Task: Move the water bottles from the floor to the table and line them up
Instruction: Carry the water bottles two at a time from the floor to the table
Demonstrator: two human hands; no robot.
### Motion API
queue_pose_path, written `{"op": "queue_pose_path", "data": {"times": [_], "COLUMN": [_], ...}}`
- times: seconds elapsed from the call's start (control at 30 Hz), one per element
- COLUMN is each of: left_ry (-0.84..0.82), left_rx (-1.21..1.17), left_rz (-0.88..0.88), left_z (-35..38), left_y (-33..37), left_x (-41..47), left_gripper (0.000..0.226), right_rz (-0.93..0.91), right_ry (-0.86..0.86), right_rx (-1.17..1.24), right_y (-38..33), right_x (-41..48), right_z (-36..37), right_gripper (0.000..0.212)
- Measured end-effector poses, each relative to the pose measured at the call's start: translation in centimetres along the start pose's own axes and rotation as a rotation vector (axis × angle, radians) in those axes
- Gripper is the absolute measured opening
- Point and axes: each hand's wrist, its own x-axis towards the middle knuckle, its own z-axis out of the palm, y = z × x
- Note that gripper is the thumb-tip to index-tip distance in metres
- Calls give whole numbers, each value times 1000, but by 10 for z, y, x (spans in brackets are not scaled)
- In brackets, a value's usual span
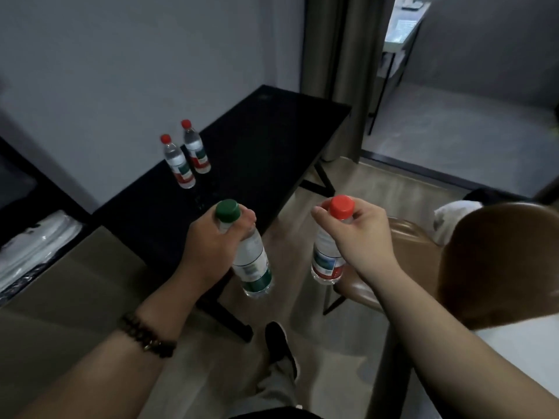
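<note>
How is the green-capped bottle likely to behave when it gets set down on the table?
The green-capped bottle is tall and narrow, so it may tip if set down tilted, as it hangs from the left hand. Its round body would probably roll if it fell over. The clear plastic likely gives slightly when squeezed.

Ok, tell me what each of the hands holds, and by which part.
The left hand grips the green-capped bottle by its neck and shoulder; the right hand holds the red-capped bottle just under the cap.

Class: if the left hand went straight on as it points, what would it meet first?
Likely the black table: the left hand and its green-capped bottle point toward its near end; depth unclear.
</note>
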Motion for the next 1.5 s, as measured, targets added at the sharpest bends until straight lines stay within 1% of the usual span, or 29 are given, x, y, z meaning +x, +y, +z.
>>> {"op": "queue_pose_path", "data": {"times": [0.2,0.3,0.53,0.73,0.8,0.9,1.0,1.07,1.13,1.23,1.33,1.43,1.5], "left_ry": [36,63,134,208,237,231,216,258,336,408,467,480,472], "left_rx": [18,31,79,39,64,122,269,331,305,317,336,274,234], "left_rz": [15,-9,18,-51,-72,-148,-261,-339,-403,-466,-505,-565,-587], "left_z": [-4,-8,-19,-18,-15,-10,-2,6,17,35,49,56,59], "left_y": [-34,-52,-65,-84,-91,-104,-121,-131,-139,-151,-166,-175,-179], "left_x": [93,144,249,318,340,376,415,440,463,498,531,555,570], "left_gripper": [23,24,24,28,27,29,36,40,43,49,36,25,25], "right_rz": [-51,-43,-18,35,32,17,-7,-10,-20,-19,-46,-23,2], "right_ry": [-110,-145,-218,-358,-417,-506,-612,-685,-763,-823,-866,-927,-969], "right_rx": [-34,-40,4,-37,-50,-68,-63,-45,-54,-78,-102,-144,-166], "right_y": [28,41,47,62,74,96,121,135,146,164,182,197,205], "right_x": [104,159,278,373,407,458,508,541,570,606,638,666,683], "right_z": [43,69,129,179,199,231,264,282,294,306,315,318,322], "right_gripper": [7,4,8,15,17,21,22,21,19,21,20,22,23]}}
